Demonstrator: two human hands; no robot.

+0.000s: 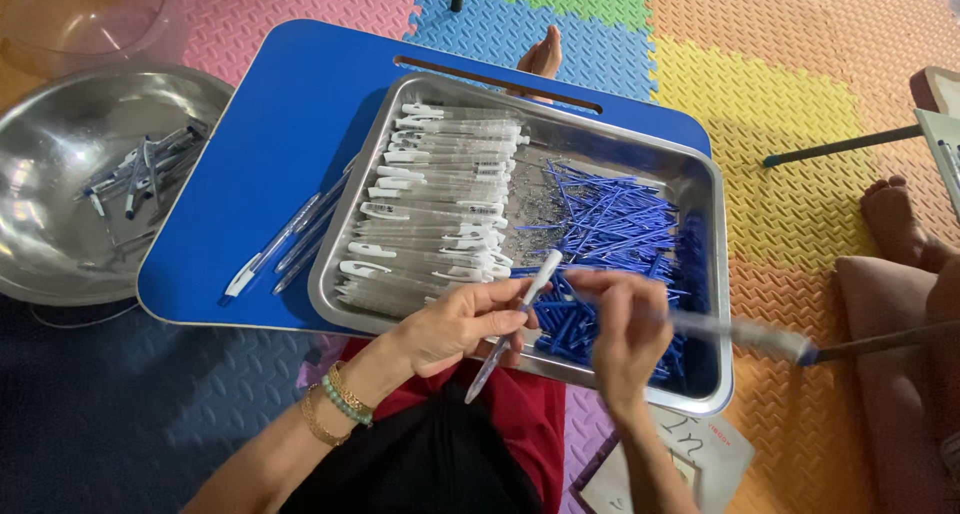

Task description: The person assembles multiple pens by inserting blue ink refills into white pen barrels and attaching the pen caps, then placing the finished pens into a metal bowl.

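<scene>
A person is working pen parts over a metal tray on a blue lap table.

The left hand [462, 324] is gripping a clear pen barrel [515, 324] with a white cap end, tilted over the near edge of the steel tray [715, 274]. The right hand [625, 324] is hovering just beside it, fingers pinched above a heap of blue refills [610, 219] filling the tray's right half. Clear pen barrels [440, 209] are lying stacked in rows in the left half. The tray is sitting on a blue lap table [270, 144], where a few assembled pens [285, 242] are lying beside the tray. A steel bowl [60, 174] holding more pens is resting on the floor mat to the left.
</scene>
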